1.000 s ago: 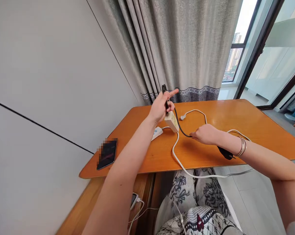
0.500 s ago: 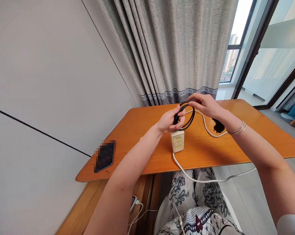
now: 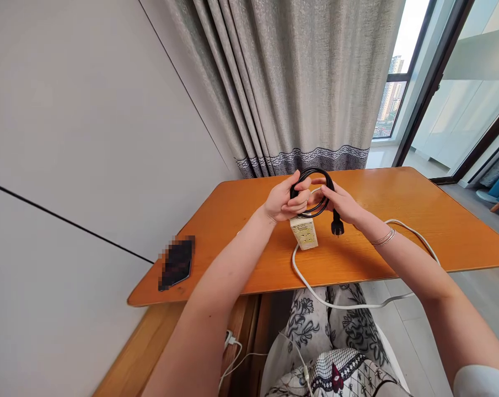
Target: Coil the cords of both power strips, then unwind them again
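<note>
A black cable (image 3: 315, 170) is wound into a round coil above the orange-brown table (image 3: 241, 204). My left hand (image 3: 288, 197) is wrapped round the coil's left side. On the right side, my right hand (image 3: 336, 201) pinches the coil between thumb and fingers. The cable's black plug (image 3: 337, 225) hangs below my right hand, prongs downward. Just under the coil a white power strip (image 3: 305, 234) with sockets stands on the table, tilted a little, its top partly hidden by my left hand and the coil.
A white cord (image 3: 340, 305) runs from the power strip over the table's front edge, above my legs. A dark phone (image 3: 178, 263) lies at the table's left end. Another white cord (image 3: 417, 234) lies at the right. Grey curtains (image 3: 307, 82) hang behind the table.
My right hand has moved lower and closed on the coil's right side. The plug now hangs beside the coil instead of lying farther right. The power strip has tilted, and the white cord has shifted.
</note>
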The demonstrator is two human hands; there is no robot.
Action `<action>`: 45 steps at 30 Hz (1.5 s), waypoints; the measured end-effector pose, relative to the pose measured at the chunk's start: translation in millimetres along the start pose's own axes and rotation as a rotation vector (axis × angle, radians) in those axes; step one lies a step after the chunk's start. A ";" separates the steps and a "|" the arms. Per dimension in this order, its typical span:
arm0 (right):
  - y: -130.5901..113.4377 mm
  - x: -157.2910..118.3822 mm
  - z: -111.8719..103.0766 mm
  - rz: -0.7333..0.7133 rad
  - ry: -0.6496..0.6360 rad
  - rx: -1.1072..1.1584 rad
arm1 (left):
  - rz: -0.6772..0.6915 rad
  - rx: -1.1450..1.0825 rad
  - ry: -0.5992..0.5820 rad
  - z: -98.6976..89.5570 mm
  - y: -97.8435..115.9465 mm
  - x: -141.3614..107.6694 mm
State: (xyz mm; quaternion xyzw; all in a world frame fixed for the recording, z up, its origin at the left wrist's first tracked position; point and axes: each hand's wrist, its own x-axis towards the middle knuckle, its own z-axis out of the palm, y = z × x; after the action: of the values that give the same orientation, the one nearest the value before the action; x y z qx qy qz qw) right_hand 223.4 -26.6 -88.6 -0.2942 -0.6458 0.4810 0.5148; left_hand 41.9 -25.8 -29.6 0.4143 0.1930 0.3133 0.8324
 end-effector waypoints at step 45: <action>37.2 -3.9 -7.4 -0.258 0.632 -0.349 | 0.104 -0.058 0.301 -32.6 -60.2 26.5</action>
State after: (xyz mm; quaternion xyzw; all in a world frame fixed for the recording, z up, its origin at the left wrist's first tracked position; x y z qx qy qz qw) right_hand 227.3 -14.1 -124.4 -0.4274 -0.5591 0.1804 0.6872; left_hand 64.0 -16.9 -99.1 0.3481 0.2845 0.4200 0.7883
